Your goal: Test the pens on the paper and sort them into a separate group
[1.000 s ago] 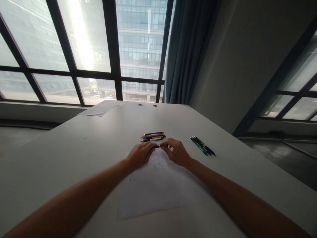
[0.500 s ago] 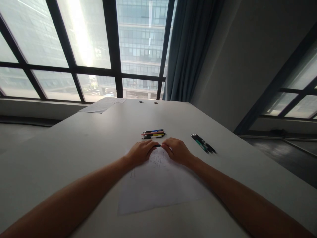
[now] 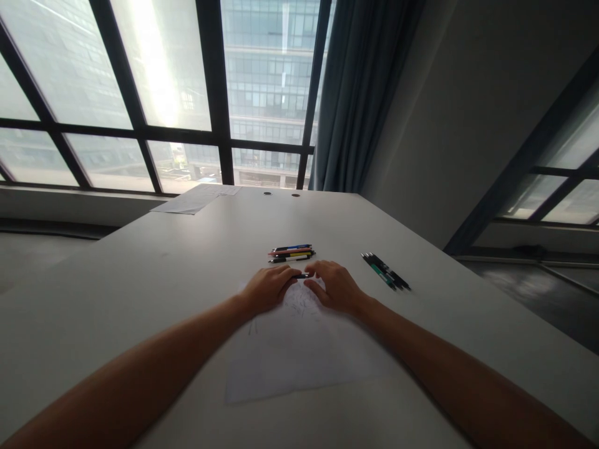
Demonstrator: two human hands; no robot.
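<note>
Both hands (image 3: 302, 288) apparently pinching pen (image 3: 302, 275).

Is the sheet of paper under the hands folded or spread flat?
Spread flat: the sheet of paper lies open on the table, with no visible fold.

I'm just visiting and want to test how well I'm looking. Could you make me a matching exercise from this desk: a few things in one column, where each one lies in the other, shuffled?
Things:
1. dark pen
2. sheet of paper
3. bundle of coloured pens
4. green and black pens

Places:
A. on the table, right of the right hand
B. pinched between the fingertips of the left hand and the right hand
C. just beyond the hands, toward the window
D. flat under the wrists and forearms

Pairs: 1-B, 2-D, 3-C, 4-A
</note>
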